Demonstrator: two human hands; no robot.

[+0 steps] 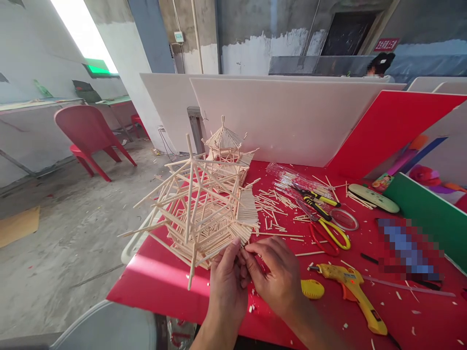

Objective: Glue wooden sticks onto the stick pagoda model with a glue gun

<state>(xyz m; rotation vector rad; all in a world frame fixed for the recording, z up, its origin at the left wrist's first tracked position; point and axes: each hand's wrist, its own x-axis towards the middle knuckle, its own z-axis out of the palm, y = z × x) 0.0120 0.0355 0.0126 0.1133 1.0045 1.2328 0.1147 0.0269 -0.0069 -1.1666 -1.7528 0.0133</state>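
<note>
A pavilion model (199, 228) made of thin round wooden sticks stands at the left part of the red table, its roof an open frame with one side partly covered in short sticks. My left hand (229, 272) is closed at the near right corner of this model, thumb up against the roof sticks. Beside it my right hand (275, 267) is closed too, thumb and forefinger pinched close to the left fingers. Whatever lies between the fingertips is hidden. Behind stands a second stick pavilion (223, 138) with a covered pointed roof.
Loose cut sticks (268, 206) lie right of the model. Beyond my right hand are yellow-black pliers (317, 201), red-and-yellow handled scissors (333, 233), a yellow glue gun (346, 279) and a yellow oval object (313, 289). White boards (277, 121) border the back; a person (381, 68) is behind.
</note>
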